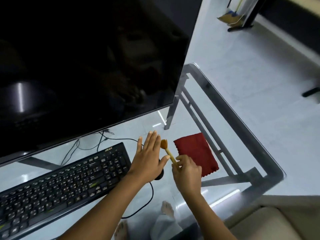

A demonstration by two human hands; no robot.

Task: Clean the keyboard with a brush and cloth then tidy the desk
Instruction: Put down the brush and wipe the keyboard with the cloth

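**Brush in hand, keyboard not yet touched**

Brush: small, pale handle, tan bristle head pointing up and away. Pinched by the handle's lower end in the right hand, fingers closed round it. Held above the desk, just right of the keyboard, bristles clear of the keys.

Left hand: flat, fingers spread and straight, holding nothing. Palm faces down beside the bristle head; whether the fingers touch the bristles I cannot tell. It covers most of a dark mouse at the keyboard's right end.

Cloth: red, folded, lying flat on the glass desk right of the hands, partly under the right hand.

Surroundings: dark monitor tilts over the keyboard's far edge. Cables trail from mouse and keyboard.

Risks, as I judge them:
- Grip is far back on a thin handle; pressing into the keys could make the brush twist or slip out.
- Swinging left, the arm could snag the mouse cable and drag the mouse.
- Swept crumbs may scatter over the glass rather than collect.
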